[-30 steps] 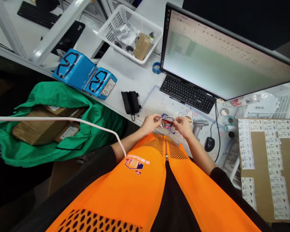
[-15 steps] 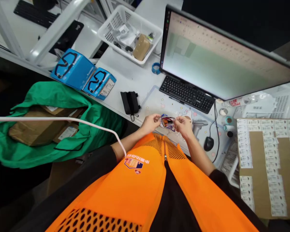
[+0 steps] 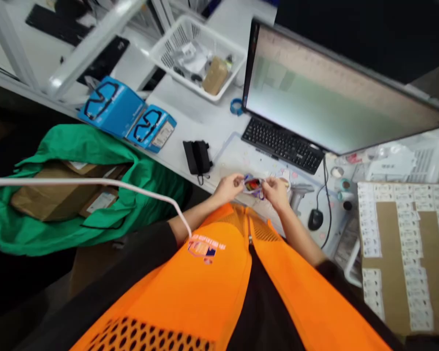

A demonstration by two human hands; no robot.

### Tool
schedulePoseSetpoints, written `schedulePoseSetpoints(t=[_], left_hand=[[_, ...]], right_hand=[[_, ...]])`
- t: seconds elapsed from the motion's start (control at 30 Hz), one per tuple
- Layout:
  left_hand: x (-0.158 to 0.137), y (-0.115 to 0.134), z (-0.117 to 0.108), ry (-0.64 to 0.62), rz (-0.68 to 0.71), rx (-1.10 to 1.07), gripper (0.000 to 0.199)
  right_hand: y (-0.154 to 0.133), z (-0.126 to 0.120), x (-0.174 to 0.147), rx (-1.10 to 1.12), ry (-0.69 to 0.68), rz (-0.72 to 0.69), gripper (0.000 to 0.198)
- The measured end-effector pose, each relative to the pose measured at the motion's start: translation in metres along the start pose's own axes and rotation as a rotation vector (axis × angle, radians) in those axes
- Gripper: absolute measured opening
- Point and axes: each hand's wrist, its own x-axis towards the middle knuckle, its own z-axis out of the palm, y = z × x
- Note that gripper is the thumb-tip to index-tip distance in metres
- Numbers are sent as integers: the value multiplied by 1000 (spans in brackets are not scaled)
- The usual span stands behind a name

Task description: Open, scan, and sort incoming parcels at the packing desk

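Between my two hands is a pair of sunglasses (image 3: 253, 185) with red-orange lenses and blue-purple parts, seemingly in clear plastic; blur hides the details. My left hand (image 3: 229, 187) pinches its left end with closed fingers. At the right end, the fingers of my right hand (image 3: 276, 191) are closed on it too. A black case (image 3: 197, 157) with a small clip lies on the desk to the left of my hands. Just right of my right hand is a grey-white handheld scanner (image 3: 299, 193), partly behind the hand.
Behind my hands stand a black keyboard (image 3: 283, 145) and a monitor (image 3: 336, 92). A mouse (image 3: 315, 219) lies to the right, near a label-covered cardboard sheet (image 3: 391, 243). Blue boxes (image 3: 111, 107), a white basket (image 3: 161, 51) and a green sack (image 3: 69, 139) are left. A pale cable (image 3: 131, 186) crosses the view.
The camera view has shifted slightly, with the desk things appearing a little lower. Both hands keep hold of the sunglasses, which tilt slightly differently; the right hand's fingers have shifted slightly.
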Motion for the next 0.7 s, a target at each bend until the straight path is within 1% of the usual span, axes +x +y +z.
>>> schedulePoseSetpoints(t=[0.1,0.23,0.3,0.37,0.4,0.47,0.53,0.6,0.7], left_hand=[[-1,1,-1,-8,7,30,25],[-3,0,-7,33,62,120,33],[-4,-5,-11,16,154,184,30],[-5,-12,-14,-33,265,283,20],[-6,-16,-14,-60,306,338,19],[-9,-24,-14,-100,346,435,25],[-11,-31,-11,-118,337,497,30],[-12,-35,-8,-121,314,547,30],[-12,-38,-4,-180,257,641,31]], right_hand=[[7,2,-1,-15,-19,-18,40],[5,2,16,-11,-23,-31,39],[5,3,24,2,-33,-20,38],[7,5,29,29,-48,1,36],[9,6,31,42,-54,11,35],[13,9,33,64,-61,24,31],[17,13,34,76,-57,31,27],[23,18,34,89,-43,37,23],[31,27,35,110,-13,45,20]])
